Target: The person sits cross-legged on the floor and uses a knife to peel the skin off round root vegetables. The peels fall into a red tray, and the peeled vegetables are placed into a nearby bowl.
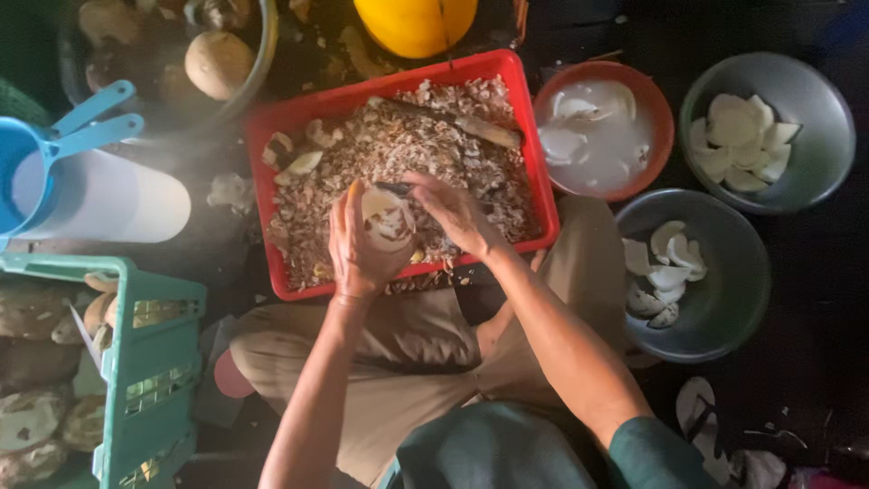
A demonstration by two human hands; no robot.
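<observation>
Left hand (362, 249) cups a round white piece (387, 222); right hand (457, 213) beside it.

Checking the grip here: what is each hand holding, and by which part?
Left hand cups a pale coconut piece from beneath. Right hand grips a dark tool by its handle.

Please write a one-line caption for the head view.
Left hand holds a coconut piece; right hand peels it over a red tray.
</observation>
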